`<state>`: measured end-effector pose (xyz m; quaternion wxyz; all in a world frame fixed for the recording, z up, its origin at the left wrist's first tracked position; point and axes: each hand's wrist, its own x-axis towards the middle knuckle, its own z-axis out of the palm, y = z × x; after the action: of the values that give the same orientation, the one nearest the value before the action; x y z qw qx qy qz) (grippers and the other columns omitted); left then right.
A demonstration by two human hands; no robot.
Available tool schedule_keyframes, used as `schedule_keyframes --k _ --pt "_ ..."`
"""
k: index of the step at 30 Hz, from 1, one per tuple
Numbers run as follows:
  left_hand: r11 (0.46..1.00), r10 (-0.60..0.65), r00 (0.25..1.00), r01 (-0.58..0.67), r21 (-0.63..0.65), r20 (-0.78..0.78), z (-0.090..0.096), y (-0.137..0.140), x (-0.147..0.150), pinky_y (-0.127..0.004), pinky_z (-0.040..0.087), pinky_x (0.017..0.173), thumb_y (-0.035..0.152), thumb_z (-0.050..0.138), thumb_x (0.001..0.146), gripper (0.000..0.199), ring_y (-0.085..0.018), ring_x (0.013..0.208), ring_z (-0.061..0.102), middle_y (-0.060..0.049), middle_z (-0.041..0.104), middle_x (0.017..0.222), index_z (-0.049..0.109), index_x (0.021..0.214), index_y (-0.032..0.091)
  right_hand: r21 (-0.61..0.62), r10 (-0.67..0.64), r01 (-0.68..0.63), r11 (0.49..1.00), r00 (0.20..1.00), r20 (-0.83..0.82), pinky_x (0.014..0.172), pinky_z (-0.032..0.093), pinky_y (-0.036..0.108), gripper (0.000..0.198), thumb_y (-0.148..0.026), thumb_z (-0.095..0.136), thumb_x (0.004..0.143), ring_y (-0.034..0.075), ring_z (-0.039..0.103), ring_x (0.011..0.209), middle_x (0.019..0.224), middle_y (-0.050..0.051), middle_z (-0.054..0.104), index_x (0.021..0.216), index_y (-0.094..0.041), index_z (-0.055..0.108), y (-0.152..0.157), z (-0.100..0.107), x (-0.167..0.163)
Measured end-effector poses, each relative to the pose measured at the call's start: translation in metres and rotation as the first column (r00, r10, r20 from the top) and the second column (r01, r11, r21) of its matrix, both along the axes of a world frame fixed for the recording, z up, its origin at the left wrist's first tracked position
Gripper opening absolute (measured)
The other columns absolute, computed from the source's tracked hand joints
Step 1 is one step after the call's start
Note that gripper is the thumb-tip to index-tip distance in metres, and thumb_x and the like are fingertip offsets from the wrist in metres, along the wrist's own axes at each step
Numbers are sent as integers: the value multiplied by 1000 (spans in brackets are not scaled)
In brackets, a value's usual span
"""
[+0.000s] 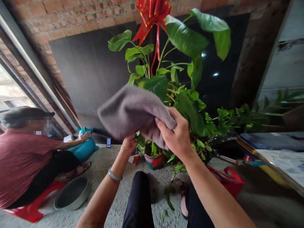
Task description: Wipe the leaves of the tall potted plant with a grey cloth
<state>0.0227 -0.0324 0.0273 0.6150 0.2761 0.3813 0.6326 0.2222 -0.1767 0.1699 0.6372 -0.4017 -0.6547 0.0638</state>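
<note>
Cloth (128,110), one, grey-purple, soft pile, blurred at its left end; held up in the air in front of the leafy plant (187,36), above the concrete floor (102,190); right hand (177,129), gripping the cloth's right end between thumb and fingers; left hand (129,145), at the cloth's lower edge, its fingers partly hidden, so whether it grips cannot be told; bracelet (115,175), pale, on the left wrist.

Bow (154,14), red, with ribbon tails, among the upper leaves; pot (153,161), green and red, on the floor below the cloth; loose leaves (169,199), on the floor between the wearer's legs; dark panel (95,72), against a brick wall (83,15); phone (108,142), upright, at the panel's lower edge.

To the left: a second person (26,158), in a cap and a reddish shirt, seated on a red stool (35,205), one hand on a teal animal figure (85,151); grey basin (72,192), on the floor just beside the stool's right edge.

To the right: red bag (228,180), on the floor near the left edge of a table (277,158); flat blue-grey item (268,141), at the table's far left corner.
</note>
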Motion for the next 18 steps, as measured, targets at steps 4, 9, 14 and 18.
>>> schedule_keyframes --k 4,9,14,18 --pt "995 31 998 -25 -92 57 5 -3 1 -28 58 66 -4 63 84 17 -15 63 70 -6 75 75 68 84 12 -240 -84 152 959 959 271 108 55 50 27 -20 66 90 32 70 121 125 14 75 115 -22 74 34 -38 -12" --pt "991 87 993 -79 -104 79 3 -8 -17 -22 55 60 -5 63 83 21 -12 57 67 -1 72 68 64 80 16 -657 185 -52 753 973 136 108 57 56 32 -29 81 75 38 74 119 119 9 82 107 -32 81 -15 -144 -13" --pt "987 90 994 -80 -141 69 -8 -11 -28 -21 52 57 -2 62 83 21 -10 51 60 2 65 63 60 78 19 -749 177 -215 627 975 -131 101 62 54 33 -40 78 75 36 77 112 115 5 83 108 -39 84 -67 -156 9" --pt "988 140 989 -137 -68 46 -21 -7 -27 -20 51 61 3 64 82 22 -10 58 62 4 67 69 66 96 20 -697 149 -285 658 957 -250 92 64 50 30 -42 83 73 37 79 98 103 5 85 102 -33 87 -76 -124 24"
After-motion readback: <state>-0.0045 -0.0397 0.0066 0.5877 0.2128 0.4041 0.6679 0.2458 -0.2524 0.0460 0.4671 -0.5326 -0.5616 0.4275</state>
